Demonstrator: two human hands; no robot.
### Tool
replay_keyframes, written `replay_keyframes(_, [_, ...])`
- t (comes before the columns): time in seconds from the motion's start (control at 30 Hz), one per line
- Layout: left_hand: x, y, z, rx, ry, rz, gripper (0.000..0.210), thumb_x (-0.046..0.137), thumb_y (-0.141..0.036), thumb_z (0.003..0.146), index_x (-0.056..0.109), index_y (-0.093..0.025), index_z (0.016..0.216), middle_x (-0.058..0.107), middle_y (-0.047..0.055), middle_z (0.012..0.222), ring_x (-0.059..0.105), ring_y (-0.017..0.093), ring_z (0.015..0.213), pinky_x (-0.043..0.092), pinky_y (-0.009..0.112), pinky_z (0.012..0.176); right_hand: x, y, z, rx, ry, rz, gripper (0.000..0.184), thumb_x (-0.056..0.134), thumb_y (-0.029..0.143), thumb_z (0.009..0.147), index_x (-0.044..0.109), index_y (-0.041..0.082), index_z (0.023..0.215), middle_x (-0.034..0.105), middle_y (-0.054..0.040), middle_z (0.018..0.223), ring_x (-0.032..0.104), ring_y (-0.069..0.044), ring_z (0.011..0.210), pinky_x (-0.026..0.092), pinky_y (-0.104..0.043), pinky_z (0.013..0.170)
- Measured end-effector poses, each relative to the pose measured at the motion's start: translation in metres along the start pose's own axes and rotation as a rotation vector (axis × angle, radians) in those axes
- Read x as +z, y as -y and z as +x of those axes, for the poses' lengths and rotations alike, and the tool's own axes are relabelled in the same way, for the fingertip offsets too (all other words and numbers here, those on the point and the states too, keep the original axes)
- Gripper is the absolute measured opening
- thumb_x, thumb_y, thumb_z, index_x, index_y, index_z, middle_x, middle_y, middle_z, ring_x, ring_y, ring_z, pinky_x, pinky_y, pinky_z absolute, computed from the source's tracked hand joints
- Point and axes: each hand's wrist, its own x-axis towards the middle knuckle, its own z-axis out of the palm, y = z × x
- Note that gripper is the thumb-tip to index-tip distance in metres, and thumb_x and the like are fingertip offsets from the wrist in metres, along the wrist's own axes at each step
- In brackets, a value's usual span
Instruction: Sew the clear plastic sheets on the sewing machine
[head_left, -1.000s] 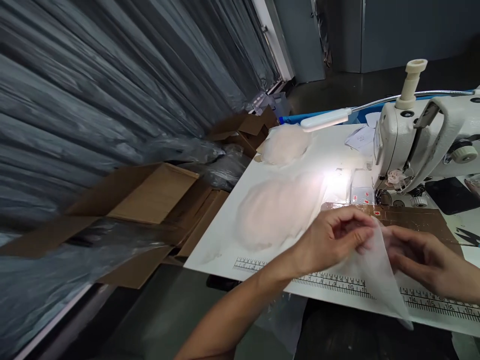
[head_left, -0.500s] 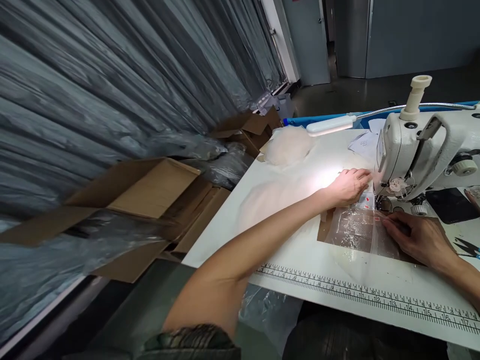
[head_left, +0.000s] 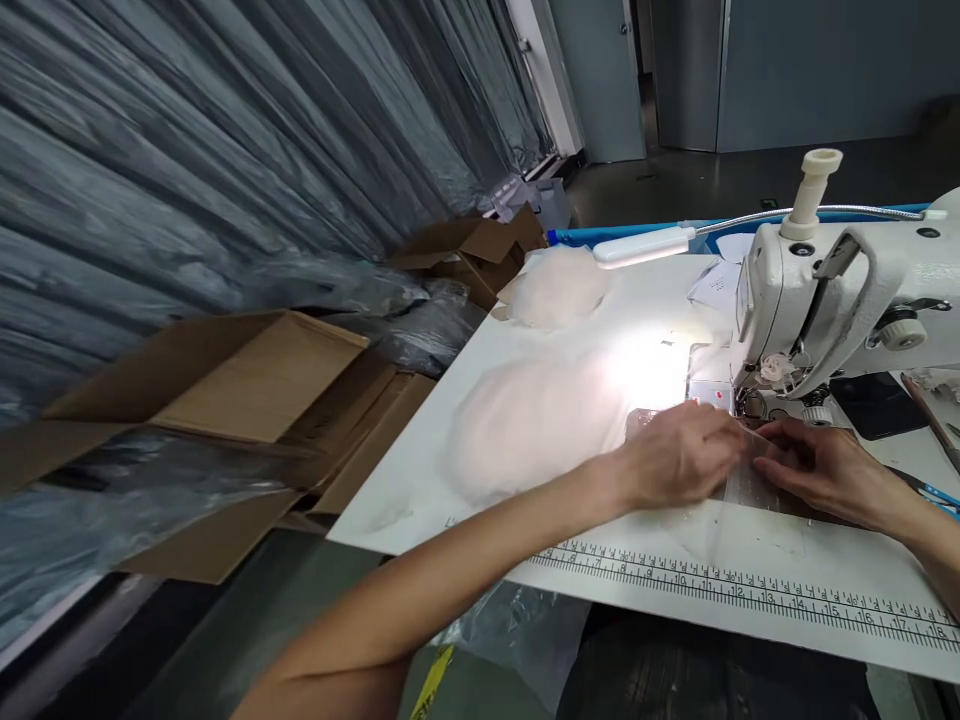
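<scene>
Sheer fabric: thin see-through piece, lower right of the frame, sitting between the two hands with its loose part trailing down the picture. Pretty hard to make out against the surface.
Lie of it: the bit I can see runs roughly up and down the frame, but the outline's too faint to swear to a long axis.
Left hand: over the fabric's left side, palm down, fingers curled in. Bit blurry and the tips are hidden, so can't tell if it's got a grip.
Right hand: at the fabric's right edge, half curled, gap between thumb and forefinger. Fingertips are right at the fabric, can't tell if it's pinched.
Nearer hand: honestly a tie, one on each side of it.
Presser foot: just above the fingertips in the picture, under the sewing machine at right.
Fluffy pale stuff: one heap left of the left hand, another farther up the frame.
Scissors: blue handles, far right edge.
</scene>
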Motion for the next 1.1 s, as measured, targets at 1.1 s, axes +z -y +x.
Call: replay_keyframes(1.1, [0.014, 0.011, -0.025, -0.139, 0.049, 0.039, 0.065, 0.038, -0.052, 0.099, 0.043, -0.004, 0.142, 0.042, 0.020, 0.152, 0.040, 0.031, 0.141, 0.034, 0.045, 0.115, 0.043, -0.018, -0.007, -0.115, -0.401, -0.022, 0.024, 0.062, 0.043, 0.091, 0.074, 0.022, 0.088, 0.068, -0.0038, 0.075, 0.062, -0.015, 0.062, 0.055, -0.022, 0.061])
